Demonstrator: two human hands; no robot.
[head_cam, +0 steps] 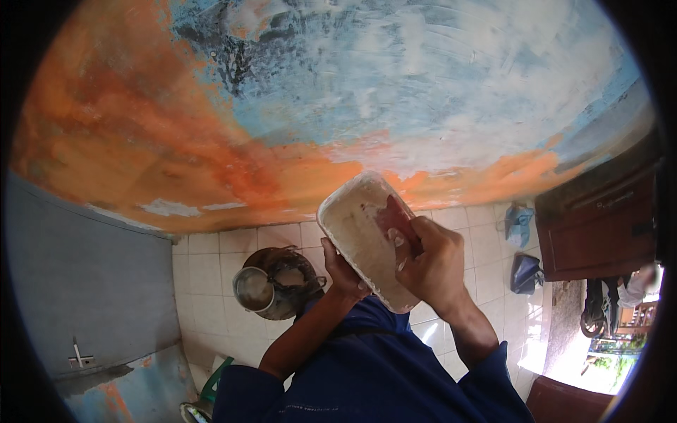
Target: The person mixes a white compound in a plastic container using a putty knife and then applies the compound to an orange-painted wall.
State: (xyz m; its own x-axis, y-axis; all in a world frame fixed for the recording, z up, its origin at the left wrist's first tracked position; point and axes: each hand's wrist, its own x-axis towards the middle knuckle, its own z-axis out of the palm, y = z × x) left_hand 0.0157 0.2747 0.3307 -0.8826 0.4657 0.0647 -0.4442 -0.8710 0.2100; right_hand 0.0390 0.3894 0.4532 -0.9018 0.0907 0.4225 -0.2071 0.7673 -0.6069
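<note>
My left hand (345, 272) grips a shallow pale rectangular tray (342, 227) from its left side, tilted in front of my body. A whitish paste coats the tray's inside and crusts its rim. My right hand (435, 264) is closed around a dark red flat spreader (395, 218), pressed near the right side of the tray. Smears of paste show on my right thumb and fingers. Beyond the tray stands a wall (391, 69), its blue and orange paint partly covered by streaky white filler. The spreader's lower part is hidden by my right hand.
A dark round tub (299, 306) with a metal pot (254, 290) stands on the tiled floor (203, 272), left of my body. Blue bags (519, 224) lie near a brown door (597, 222). A green chair (214, 378) is at lower left. Outside, a motorbike (595, 317) is visible.
</note>
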